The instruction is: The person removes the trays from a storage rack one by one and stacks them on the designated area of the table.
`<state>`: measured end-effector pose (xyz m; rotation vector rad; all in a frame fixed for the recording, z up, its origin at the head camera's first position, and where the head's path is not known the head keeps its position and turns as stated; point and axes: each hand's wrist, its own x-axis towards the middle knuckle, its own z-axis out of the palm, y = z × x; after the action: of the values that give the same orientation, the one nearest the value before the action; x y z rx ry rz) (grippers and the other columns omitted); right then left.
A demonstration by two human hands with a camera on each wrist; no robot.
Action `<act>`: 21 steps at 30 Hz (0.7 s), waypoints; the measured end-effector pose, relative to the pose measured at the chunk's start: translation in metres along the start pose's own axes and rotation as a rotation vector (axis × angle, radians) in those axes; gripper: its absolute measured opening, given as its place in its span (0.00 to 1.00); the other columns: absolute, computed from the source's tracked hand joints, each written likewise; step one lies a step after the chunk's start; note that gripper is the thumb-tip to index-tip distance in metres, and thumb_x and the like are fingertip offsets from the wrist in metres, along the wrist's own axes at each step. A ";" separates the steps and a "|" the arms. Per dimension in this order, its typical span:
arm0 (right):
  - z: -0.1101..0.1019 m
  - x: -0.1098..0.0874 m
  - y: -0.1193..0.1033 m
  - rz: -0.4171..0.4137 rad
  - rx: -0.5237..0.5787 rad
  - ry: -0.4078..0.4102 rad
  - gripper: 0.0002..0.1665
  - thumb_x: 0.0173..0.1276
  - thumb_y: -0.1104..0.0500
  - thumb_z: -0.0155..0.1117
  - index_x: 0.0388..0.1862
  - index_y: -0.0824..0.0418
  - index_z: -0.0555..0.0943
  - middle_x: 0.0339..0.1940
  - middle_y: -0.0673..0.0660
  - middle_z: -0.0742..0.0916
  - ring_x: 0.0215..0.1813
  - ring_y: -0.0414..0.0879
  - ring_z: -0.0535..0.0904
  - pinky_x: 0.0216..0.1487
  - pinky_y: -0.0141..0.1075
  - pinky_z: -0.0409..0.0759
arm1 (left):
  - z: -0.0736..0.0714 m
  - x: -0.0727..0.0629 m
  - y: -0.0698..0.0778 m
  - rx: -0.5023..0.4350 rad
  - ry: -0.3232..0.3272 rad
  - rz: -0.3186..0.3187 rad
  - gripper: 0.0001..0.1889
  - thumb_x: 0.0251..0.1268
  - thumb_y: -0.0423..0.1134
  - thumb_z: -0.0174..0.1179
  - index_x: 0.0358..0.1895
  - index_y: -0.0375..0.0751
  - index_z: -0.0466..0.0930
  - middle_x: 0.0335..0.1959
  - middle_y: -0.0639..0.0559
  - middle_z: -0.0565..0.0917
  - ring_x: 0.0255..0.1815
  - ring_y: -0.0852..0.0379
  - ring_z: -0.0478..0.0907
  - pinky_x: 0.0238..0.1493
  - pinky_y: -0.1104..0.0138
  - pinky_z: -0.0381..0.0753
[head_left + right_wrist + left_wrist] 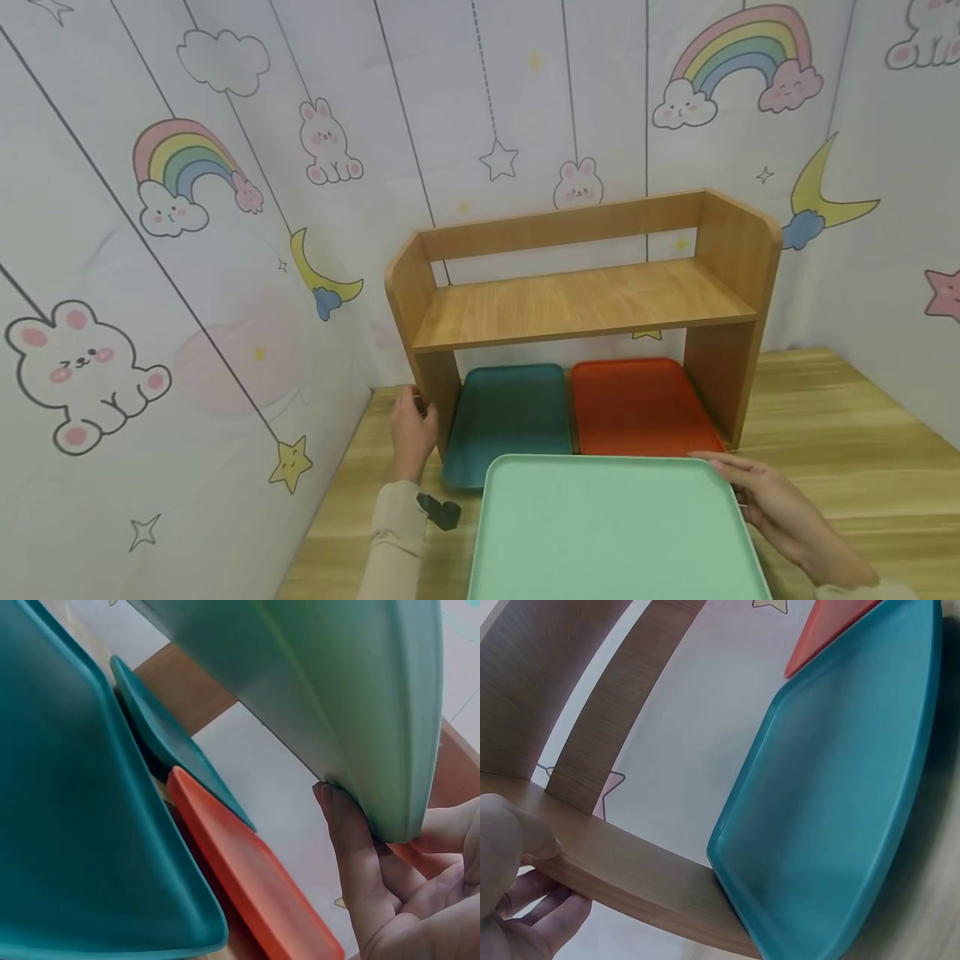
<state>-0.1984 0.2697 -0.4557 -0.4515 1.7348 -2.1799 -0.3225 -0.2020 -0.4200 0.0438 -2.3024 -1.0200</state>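
Note:
My left hand (414, 423) is at the left side panel of a wooden desktop shelf (585, 304). In the left wrist view, its thumb and fingers pinch the panel's edge (652, 889) from both sides. A light green tray (615, 525) is held up by my right hand (772, 504) at its right far corner. In the right wrist view, the fingers (349, 847) lie against the tray's underside, with the thumb at the rim. Under the shelf board lie a teal tray (513, 412) and an orange-red tray (641, 404), side by side.
Another teal tray (75, 802) fills the left of the right wrist view, below the green one; in the head view it is hidden. The wood-grain table (840, 425) meets a wall (465, 108) printed with rabbits and rainbows. A small black object (440, 511) is at the left cuff.

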 end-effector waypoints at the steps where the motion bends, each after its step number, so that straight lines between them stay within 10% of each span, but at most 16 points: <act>1: 0.001 0.000 0.001 0.007 -0.006 0.004 0.21 0.78 0.57 0.41 0.60 0.45 0.79 0.53 0.38 0.84 0.51 0.34 0.80 0.49 0.33 0.81 | 0.000 0.000 0.000 -0.002 -0.001 0.001 0.11 0.59 0.29 0.57 0.45 0.32 0.72 0.42 0.36 0.79 0.43 0.41 0.79 0.46 0.52 0.80; 21: 0.000 0.004 0.025 0.124 -0.085 0.061 0.19 0.77 0.52 0.45 0.61 0.46 0.78 0.50 0.36 0.84 0.51 0.34 0.81 0.50 0.34 0.81 | 0.001 -0.001 0.001 -0.018 0.020 0.008 0.11 0.57 0.28 0.58 0.44 0.32 0.73 0.41 0.36 0.79 0.42 0.41 0.80 0.45 0.51 0.79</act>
<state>-0.2001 0.2625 -0.4793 -0.2923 1.8412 -2.0604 -0.3218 -0.2006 -0.4206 0.0368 -2.2730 -1.0319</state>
